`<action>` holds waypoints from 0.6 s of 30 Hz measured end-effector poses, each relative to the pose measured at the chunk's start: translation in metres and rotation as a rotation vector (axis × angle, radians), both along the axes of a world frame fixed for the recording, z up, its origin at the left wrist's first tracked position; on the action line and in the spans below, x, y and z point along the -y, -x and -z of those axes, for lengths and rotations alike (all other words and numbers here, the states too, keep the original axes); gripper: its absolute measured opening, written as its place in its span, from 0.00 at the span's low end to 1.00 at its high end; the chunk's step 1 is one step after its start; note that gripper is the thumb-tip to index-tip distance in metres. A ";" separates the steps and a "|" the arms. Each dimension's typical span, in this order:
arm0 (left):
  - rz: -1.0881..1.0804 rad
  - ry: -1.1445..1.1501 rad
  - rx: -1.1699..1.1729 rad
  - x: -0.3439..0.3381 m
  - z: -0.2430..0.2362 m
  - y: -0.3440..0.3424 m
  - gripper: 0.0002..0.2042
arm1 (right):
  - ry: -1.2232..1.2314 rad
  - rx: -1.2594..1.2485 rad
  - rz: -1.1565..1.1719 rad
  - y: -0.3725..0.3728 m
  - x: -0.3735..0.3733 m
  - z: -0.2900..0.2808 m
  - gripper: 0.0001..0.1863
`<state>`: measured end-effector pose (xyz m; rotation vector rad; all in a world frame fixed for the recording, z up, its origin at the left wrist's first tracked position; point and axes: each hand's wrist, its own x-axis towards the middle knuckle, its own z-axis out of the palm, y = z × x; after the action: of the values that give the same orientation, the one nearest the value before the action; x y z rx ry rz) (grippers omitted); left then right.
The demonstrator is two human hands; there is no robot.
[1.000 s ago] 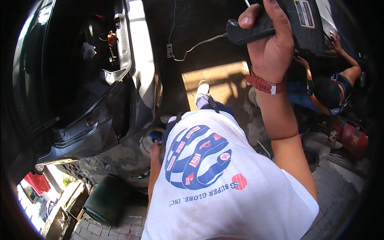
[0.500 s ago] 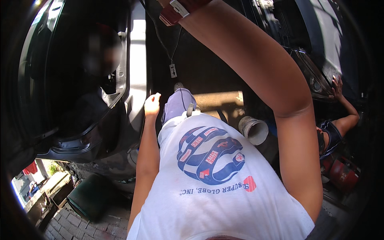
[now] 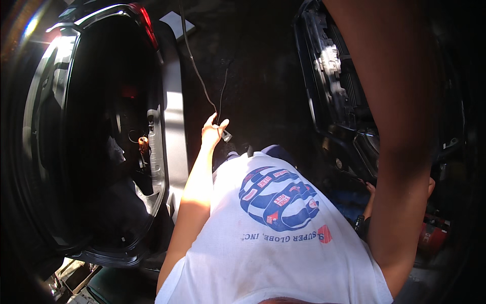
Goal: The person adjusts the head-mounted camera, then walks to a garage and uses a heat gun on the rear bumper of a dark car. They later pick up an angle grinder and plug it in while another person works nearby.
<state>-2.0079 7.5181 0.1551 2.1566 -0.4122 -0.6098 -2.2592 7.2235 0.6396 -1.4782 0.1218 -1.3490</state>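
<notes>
My left hand (image 3: pixel 213 133) reaches forward beside the open rear of a dark car (image 3: pixel 174 116), its thumb and forefinger apart. Just past its fingers are a thin cord (image 3: pixel 198 76) and a small light-coloured socket block (image 3: pixel 227 137). The hand overlaps the cord in the picture; whether it touches it, I cannot tell. My raised right arm (image 3: pixel 400 111) runs up the right side and out of the top edge, so my right hand is out of sight.
An orange item (image 3: pixel 144 145) lies inside the car's rear. At right is another dark car with its engine bay (image 3: pixel 331 66) exposed. A co-worker's hand (image 3: pixel 370 187) is low by its front, near a red cylinder (image 3: pixel 433 235). A pale flat panel (image 3: pixel 177 24) lies ahead.
The view has shifted forward. My left hand has come away from the car's edge toward the cord and socket block. My right arm has swung rightward, its wristband leaving view. The co-worker's arm has lowered.
</notes>
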 end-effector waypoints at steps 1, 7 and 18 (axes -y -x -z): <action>-0.009 -0.039 0.093 0.019 -0.003 -0.009 0.42 | -0.002 0.014 0.016 -0.009 0.014 -0.003 0.11; 0.005 0.110 0.050 0.129 -0.016 -0.097 0.25 | -0.024 0.039 0.009 -0.100 0.093 -0.001 0.10; 0.011 0.133 0.112 0.317 -0.162 -0.329 0.29 | -0.083 -0.005 -0.208 -0.371 0.288 -0.015 0.10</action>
<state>-1.6788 7.2008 0.3169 2.0677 -0.5110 -0.4561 -1.8879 6.9357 0.6551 -1.3842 0.0261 -1.1587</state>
